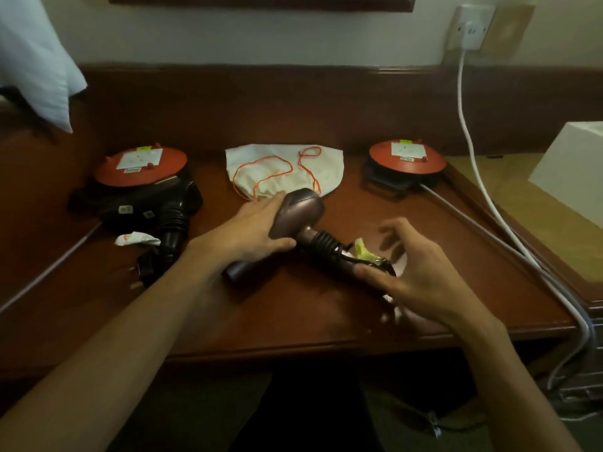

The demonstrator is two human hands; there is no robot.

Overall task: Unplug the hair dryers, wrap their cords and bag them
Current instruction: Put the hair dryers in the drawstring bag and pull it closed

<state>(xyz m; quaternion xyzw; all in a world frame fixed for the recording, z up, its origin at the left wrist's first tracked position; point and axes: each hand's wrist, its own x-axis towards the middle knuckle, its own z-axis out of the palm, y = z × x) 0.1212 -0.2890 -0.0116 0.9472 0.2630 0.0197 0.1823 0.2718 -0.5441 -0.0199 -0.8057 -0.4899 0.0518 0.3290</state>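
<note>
Now my left hand (253, 230) is wrapped around the body of the mauve hair dryer (298, 220), fingers on its top and thumb under it. My right hand (414, 272) is half open, the thumb touching the end of the ribbed handle, the other fingers spread and blurred. The dryer lies near the middle of the tabletop (293, 308); its handle runs toward the right front corner and its nozzle toward the front edge. Its cord under my right palm is mostly hidden. Behind, the white drawstring bag (287, 168) lies flat toward the back edge. A black hair dryer (156, 207) rests at the left, against an orange cord reel (142, 166).
</note>
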